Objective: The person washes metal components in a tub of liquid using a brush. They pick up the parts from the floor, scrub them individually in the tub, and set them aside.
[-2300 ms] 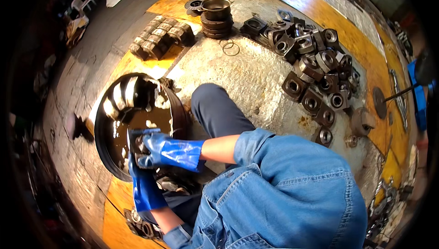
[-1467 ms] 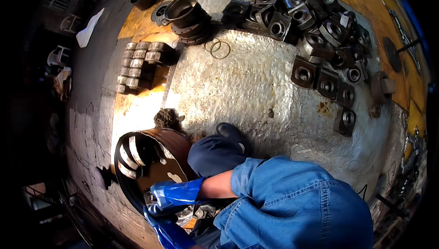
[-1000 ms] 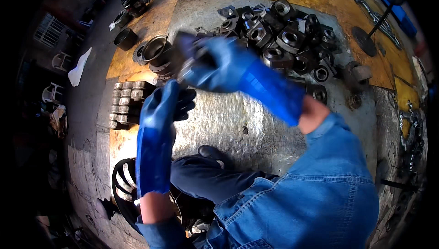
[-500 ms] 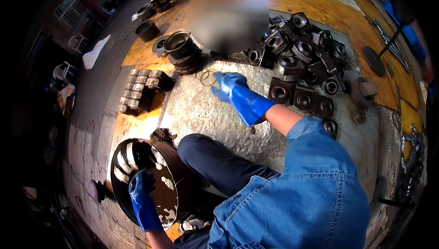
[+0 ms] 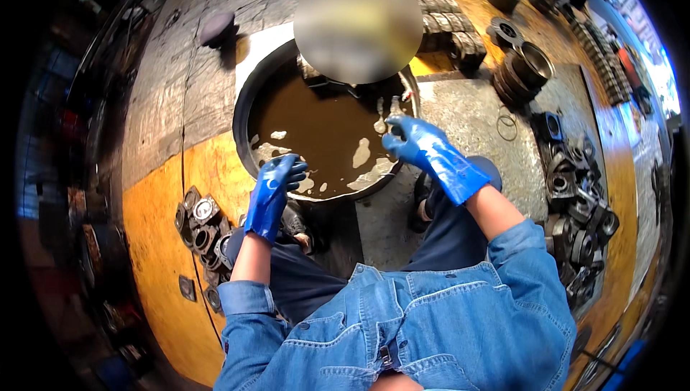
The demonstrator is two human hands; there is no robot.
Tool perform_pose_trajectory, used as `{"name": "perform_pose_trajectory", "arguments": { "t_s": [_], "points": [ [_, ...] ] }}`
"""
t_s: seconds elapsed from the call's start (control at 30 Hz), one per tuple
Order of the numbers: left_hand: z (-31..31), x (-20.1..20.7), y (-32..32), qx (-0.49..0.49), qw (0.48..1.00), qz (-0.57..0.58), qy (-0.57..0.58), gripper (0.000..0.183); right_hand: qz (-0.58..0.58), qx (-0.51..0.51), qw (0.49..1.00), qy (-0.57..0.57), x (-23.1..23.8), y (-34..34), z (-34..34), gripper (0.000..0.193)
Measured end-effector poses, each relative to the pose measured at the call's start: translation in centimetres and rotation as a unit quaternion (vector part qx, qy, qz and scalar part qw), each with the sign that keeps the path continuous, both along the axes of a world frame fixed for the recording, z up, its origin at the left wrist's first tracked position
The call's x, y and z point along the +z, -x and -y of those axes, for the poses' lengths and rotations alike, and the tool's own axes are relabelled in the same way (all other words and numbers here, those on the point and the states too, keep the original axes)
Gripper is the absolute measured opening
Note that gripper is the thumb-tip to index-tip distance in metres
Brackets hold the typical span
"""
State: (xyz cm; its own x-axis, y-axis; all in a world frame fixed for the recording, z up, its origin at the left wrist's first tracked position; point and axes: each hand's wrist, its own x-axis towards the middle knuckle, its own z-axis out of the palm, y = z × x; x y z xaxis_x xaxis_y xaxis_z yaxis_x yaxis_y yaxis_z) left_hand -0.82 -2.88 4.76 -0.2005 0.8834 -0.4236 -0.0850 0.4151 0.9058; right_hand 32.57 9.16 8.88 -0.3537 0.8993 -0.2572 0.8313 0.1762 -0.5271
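Observation:
A wide round tub (image 5: 243, 157) of murky brown liquid stands in front of me, with pale foam patches floating on it. Over its near left rim hovers my left hand (image 5: 277, 186) in a blue rubber glove, fingers loosely bent and apart. My right hand (image 5: 429, 152), gloved the same, is over the right rim with curved fingers spread, and I see nothing in it. Some dark and pale metal parts (image 5: 310, 71) show at the tub's far side, partly hidden by a blurred patch. Two thin wire rings (image 5: 507, 128) lie on the grey slab to the right.
Dark metal blocks with round holes (image 5: 578, 208) are heaped at the right. Stacked flanged cylinders (image 5: 523, 73) stand at the back right, beside rows of metal pieces (image 5: 456, 31). More metal parts (image 5: 205, 229) lie to the left on yellow boards (image 5: 154, 247). A rounded dark object (image 5: 218, 29) is at the far left.
The view has swung left to the tub. My right hand has left the slab near the wire rings and come over the tub's rim. My left hand remains by the tub.

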Motion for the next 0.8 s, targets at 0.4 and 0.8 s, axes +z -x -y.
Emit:
{"name": "perform_pose_trajectory", "arguments": {
  "t_s": [0.4, 0.8],
  "points": [
    [-14.5, -6.3, 0.2, -0.069, 0.992, -0.089, 0.052, 0.037, 0.219, 0.169, 0.954, 0.119, -6.5, 7.4, -2.9, 0.05],
    [-33.2, -2.3, -15.1, -0.277, 0.694, -0.664, 0.031, 0.086, 0.239, 0.237, 0.929, 0.153, -10.9, 9.1, -0.9, 0.026]
  ]
}}
